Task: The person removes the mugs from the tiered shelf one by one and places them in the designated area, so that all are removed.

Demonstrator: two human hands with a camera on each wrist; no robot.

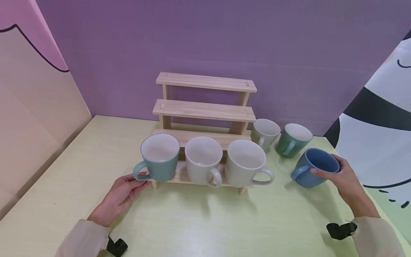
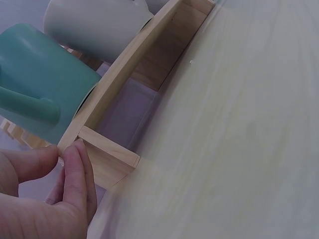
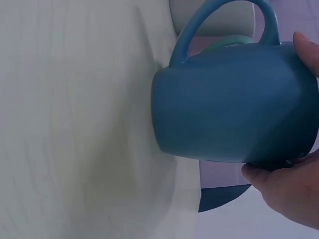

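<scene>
My right hand grips a blue mug near its rim, thumb on one side and fingers on the other; its handle points left. In the right wrist view the blue mug lies sideways across the picture, its base close to the tabletop. My left hand pinches the left end of the bottom step of a wooden tiered rack. On that step stand a teal mug, a white mug and another white mug. The left wrist view shows thumb and fingers at the step's corner.
Behind the blue mug, right of the rack, stand an off-white mug and a green mug. The rack's upper steps bear no mugs. A purple wall rises behind the pale table.
</scene>
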